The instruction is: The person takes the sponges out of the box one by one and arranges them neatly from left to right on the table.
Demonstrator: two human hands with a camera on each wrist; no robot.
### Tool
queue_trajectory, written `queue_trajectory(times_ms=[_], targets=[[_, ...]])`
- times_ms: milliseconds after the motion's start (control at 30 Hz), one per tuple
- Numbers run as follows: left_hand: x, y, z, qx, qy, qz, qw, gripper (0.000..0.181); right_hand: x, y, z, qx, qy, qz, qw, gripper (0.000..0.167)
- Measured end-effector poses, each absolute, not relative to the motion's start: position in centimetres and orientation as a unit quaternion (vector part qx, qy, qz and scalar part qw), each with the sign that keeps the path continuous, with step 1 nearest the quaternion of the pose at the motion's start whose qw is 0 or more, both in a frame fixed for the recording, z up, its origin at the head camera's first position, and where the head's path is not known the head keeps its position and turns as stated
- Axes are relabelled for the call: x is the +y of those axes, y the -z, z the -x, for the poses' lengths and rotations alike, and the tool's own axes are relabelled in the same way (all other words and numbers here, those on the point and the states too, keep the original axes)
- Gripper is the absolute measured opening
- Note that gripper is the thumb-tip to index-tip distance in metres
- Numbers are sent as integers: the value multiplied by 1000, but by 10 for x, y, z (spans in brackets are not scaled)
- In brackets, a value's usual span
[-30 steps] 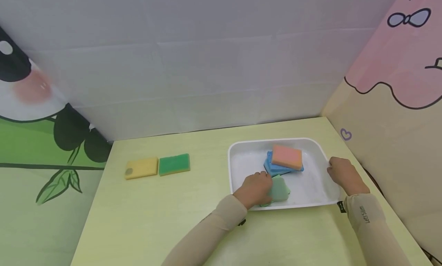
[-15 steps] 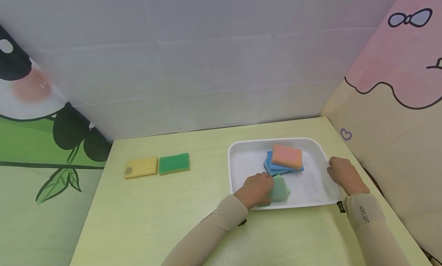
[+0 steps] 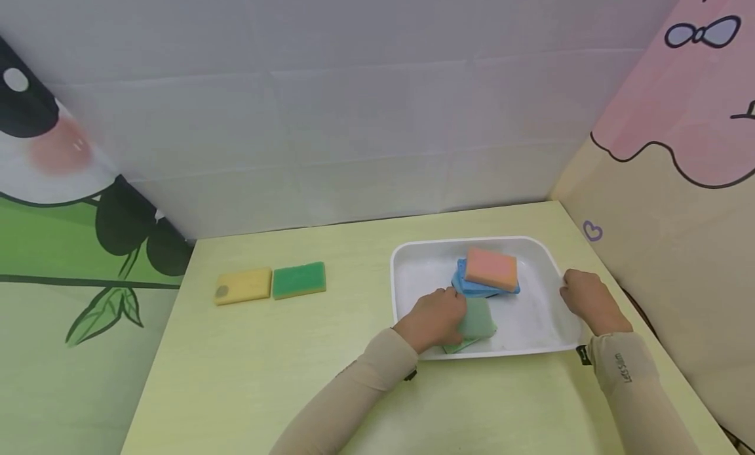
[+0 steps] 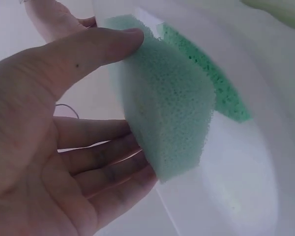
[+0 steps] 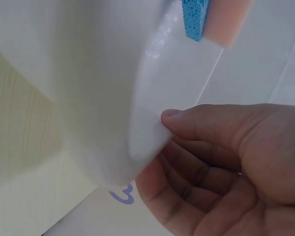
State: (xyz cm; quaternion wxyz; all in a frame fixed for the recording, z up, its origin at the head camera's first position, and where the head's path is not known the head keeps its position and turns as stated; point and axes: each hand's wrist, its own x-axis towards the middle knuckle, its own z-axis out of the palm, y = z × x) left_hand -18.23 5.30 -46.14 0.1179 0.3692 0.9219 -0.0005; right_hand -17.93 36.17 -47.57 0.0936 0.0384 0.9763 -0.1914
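My left hand [image 3: 433,318] pinches a pale green sponge [image 4: 172,98] between thumb and fingers, over the near left part of a white tray [image 3: 407,261]. A second, brighter green sponge [image 4: 206,71] lies under it in the tray. With thumb and curled fingers, my right hand [image 3: 592,301] grips the tray's right rim. Farther back in the tray, a pink-orange sponge [image 3: 491,269] rests on top of blue sponges [image 3: 472,288]; how many blue ones cannot be told.
Left of the tray on the pale yellow table [image 3: 265,376], a yellow sponge [image 3: 243,286] and a green-topped sponge [image 3: 299,280] lie side by side. A white wall sheet [image 3: 354,114] stands behind the table, and a printed panel [image 3: 660,212] borders the right side.
My left hand has lifted the pale green sponge slightly and shifted a little, showing more of the green sponge beneath. The right hand stays on the rim.
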Motion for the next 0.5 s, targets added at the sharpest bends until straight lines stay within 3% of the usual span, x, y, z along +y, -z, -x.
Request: queue_trajectory(times_ms=[500], targets=[[14, 437, 199, 918, -20, -390, 69, 52, 365, 480, 181, 979, 185, -28, 83, 11]])
